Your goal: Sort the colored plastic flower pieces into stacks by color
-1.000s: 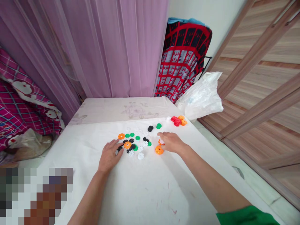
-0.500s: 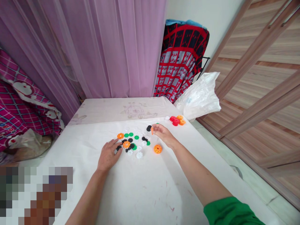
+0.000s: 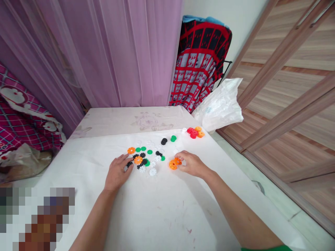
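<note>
Several small plastic snowflake discs in orange, green, black and white lie in a scattered pile [image 3: 145,158] on a white table [image 3: 157,209]. My left hand [image 3: 116,172] rests flat beside the pile, fingers stretched out and touching its black pieces. My right hand [image 3: 190,163] is down on the table with its fingers pinched on an orange disc [image 3: 178,160], pressed against a second orange disc [image 3: 172,164] lying there. A black disc [image 3: 164,141] and a green disc [image 3: 173,138] sit apart, farther back.
A small cluster of red and orange discs [image 3: 194,132] lies near the table's far right corner, next to a white plastic bag [image 3: 221,108]. Pink curtains hang behind the table. A red patterned cloth [image 3: 201,62] hangs at the back. Wooden panels run along the right.
My right hand, which had lifted an orange disc toward the far pieces, came back down and set it against the orange disc on the table. My left hand stayed put.
</note>
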`<control>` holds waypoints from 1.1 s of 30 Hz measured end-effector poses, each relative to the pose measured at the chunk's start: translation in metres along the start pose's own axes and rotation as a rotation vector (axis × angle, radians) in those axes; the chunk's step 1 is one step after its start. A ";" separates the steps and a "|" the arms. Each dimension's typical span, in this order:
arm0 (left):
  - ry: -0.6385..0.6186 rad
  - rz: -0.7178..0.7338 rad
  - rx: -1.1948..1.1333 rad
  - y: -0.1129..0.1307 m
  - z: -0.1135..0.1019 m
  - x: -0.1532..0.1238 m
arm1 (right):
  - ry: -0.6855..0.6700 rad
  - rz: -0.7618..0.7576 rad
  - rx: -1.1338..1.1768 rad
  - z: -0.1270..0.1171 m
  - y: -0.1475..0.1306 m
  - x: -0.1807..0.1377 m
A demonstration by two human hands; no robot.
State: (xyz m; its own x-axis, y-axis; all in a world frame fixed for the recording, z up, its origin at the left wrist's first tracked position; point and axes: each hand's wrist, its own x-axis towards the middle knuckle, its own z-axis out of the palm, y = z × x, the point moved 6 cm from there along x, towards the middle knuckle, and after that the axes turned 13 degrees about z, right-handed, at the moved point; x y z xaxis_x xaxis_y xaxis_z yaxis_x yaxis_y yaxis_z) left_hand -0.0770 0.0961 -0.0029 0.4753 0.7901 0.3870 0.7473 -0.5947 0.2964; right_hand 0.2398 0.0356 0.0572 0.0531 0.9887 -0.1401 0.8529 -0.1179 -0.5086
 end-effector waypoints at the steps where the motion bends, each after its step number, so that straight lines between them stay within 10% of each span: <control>1: 0.000 0.001 -0.001 0.000 0.000 0.000 | -0.001 -0.005 -0.042 0.002 -0.004 -0.003; 16: -0.010 0.047 0.005 0.006 -0.001 -0.001 | 0.040 -0.042 -0.243 0.005 -0.045 0.013; 24: 0.076 -0.027 -0.022 -0.007 0.002 -0.003 | -0.084 -0.208 -0.355 0.070 -0.141 0.051; 33: 0.132 -0.112 0.008 -0.014 0.003 -0.005 | -0.056 -0.082 -0.460 0.097 -0.156 0.061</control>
State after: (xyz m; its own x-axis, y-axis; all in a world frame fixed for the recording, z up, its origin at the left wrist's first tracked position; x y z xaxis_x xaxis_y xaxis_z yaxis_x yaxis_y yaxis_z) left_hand -0.0887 0.1012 -0.0114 0.3238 0.8248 0.4636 0.7960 -0.5023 0.3377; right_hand 0.0597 0.1050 0.0450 -0.0418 0.9851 -0.1670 0.9953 0.0265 -0.0928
